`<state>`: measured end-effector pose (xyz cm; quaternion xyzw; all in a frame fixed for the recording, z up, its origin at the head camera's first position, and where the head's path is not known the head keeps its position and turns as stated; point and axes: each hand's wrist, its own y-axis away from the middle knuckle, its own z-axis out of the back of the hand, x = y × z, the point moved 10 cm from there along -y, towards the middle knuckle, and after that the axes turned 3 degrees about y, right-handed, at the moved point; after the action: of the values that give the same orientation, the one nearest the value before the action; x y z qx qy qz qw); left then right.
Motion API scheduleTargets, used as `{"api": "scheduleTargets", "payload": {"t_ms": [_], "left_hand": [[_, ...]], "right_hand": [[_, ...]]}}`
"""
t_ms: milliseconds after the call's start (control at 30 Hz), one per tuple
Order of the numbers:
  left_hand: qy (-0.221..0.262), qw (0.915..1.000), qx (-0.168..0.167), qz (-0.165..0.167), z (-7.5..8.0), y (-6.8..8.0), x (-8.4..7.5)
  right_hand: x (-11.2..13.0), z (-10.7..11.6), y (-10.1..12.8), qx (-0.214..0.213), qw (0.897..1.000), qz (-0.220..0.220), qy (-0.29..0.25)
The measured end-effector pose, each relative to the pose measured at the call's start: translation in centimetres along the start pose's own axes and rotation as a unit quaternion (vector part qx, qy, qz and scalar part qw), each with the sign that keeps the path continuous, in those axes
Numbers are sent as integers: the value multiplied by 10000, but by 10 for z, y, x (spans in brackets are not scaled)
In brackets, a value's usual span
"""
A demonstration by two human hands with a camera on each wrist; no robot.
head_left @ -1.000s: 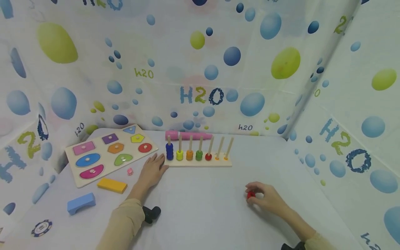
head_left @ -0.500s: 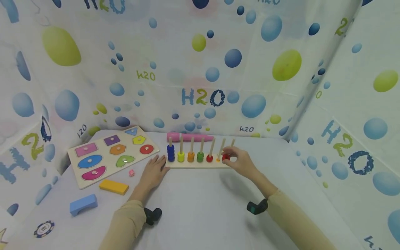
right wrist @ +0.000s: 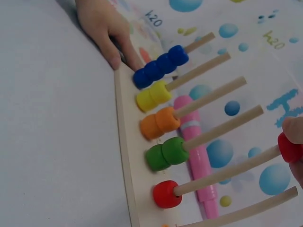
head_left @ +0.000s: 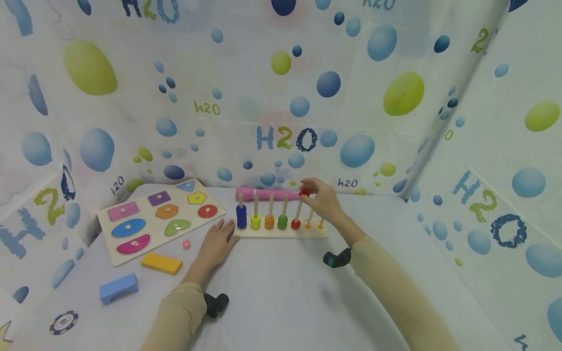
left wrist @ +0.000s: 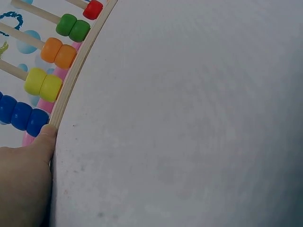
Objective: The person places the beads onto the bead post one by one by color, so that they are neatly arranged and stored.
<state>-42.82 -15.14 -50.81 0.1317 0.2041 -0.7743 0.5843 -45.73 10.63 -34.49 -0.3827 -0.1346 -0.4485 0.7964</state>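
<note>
The person's right hand (head_left: 319,199) is raised over the wooden peg board (head_left: 283,232) at the far side of the white table (head_left: 281,292), pinching a red bead (head_left: 304,192) between its fingertips right at the top of the fifth peg (head_left: 298,210) from the left. In the right wrist view the red bead (right wrist: 289,148) sits at the tip of that peg, and a second red bead (right wrist: 166,194) already rests at the peg's foot on the board. To the left along the board stand a stack of blue beads (head_left: 241,216), then yellow beads (head_left: 255,222), orange beads (head_left: 269,222) and green beads (head_left: 283,222), each on its own peg; the two pegs to the right of the red one look bare of large beads. The left hand (head_left: 215,243) lies flat on the table with fingers relaxed, its fingertips touching the board's left end, just beside the blue stack. A pink marker (head_left: 263,194) lies behind the board, against the spotted backdrop. Farther left a shape puzzle (head_left: 160,219) lies on the table, and nearer to the person are a yellow block (head_left: 161,263), a blue arch block (head_left: 118,287), a small pink die (head_left: 186,244) and a poker chip (head_left: 64,321).
</note>
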Motion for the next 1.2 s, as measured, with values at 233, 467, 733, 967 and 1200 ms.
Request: {"api": "scheduleTargets", "payload": {"t_ms": [233, 467, 733, 967, 1200], "left_hand": [[-32, 10000, 20, 5, -1, 0, -2], [-72, 10000, -9, -1, 0, -3, -4], [-82, 9999, 63, 6, -1, -2, -5], [-100, 9999, 48, 13, 0, -3, -3], [-94, 10000, 21, 22, 0, -1, 0]], "right_hand": [[-8, -6, 0, 132, 9998, -85, 115], [-6, 0, 0, 28, 10000, -8, -63], [-12, 27, 17, -296, 9994, 67, -134], [-15, 54, 56, -659, 9971, 145, -347], [-76, 39, 113, -363, 9979, -436, -300]]}}
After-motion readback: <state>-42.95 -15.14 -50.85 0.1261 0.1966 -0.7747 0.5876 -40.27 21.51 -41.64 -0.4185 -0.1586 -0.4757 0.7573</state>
